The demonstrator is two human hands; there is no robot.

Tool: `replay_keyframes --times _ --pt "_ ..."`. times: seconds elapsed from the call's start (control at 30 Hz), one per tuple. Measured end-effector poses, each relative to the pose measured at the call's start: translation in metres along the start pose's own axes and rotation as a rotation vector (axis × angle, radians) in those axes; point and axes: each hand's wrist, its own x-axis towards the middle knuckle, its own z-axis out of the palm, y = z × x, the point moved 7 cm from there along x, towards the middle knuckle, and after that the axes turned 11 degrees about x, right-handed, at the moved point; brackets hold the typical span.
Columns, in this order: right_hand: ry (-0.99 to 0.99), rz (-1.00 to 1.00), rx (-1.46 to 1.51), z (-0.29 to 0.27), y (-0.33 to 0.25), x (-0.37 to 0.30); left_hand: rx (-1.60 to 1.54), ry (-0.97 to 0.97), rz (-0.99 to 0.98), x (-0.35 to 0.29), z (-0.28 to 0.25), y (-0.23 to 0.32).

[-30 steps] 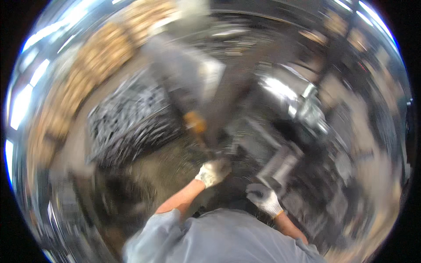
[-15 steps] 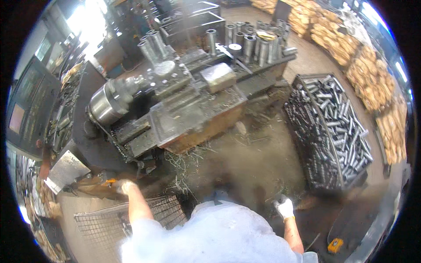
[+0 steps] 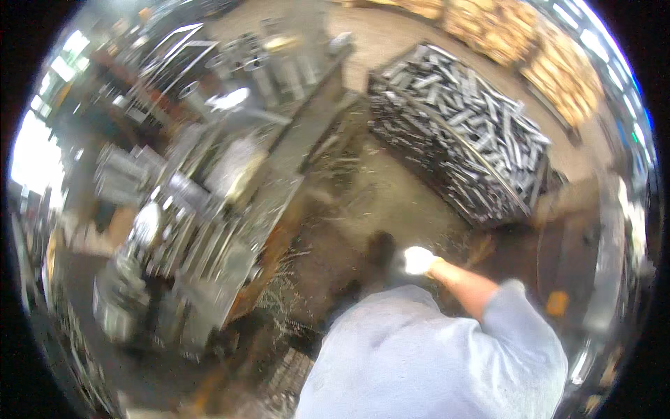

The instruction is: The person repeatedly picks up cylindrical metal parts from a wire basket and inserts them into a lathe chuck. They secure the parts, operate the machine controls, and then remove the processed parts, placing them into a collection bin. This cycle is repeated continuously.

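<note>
My right hand [image 3: 419, 260], in a white glove, is held out in front of my body above the dark floor. Its fingers are blurred, so I cannot make out their pose or whether anything is in them. My left hand is out of the picture. To the left stands a lathe [image 3: 209, 272], smeared by motion, with a light block [image 3: 241, 167] lying on it. Beyond my right hand is a mesh crate [image 3: 426, 150] filled with short metal tubes [image 3: 481, 112].
Upright metal cylinders [image 3: 262, 77] stand at the lathe's far end. Curled metal shavings [image 3: 279, 297] hang beside its near edge. Stacked tan bundles [image 3: 558, 70] line the far right. A yellow-orange object [image 3: 557, 303] lies at the right.
The view has swung to the right, so the lathe sits further left. My left hand, which was by an orange object, has left the picture. My right arm now reaches across in front.
</note>
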Motion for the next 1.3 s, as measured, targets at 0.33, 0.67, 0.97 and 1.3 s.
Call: replay_keyframes --times 0.33,0.67,0.97,1.3 --pt "0.459 -0.019 0.402 -0.180 0.167 0.052 0.029 -1.386 0.495 -0.399 0.121 0.257" --pt "1.149 0.404 0.422 -0.608 0.581 0.165 -0.659 -1.126 1.647 -0.858 -0.078 0.804" --pt "1.128 0.815 0.176 -0.793 0.808 0.308 0.318 -1.288 1.478 -1.094 0.032 1.064" --pt "1.465 0.596 -0.130 -0.762 0.857 0.343 0.739 -1.720 0.950 -1.184 0.133 1.042"
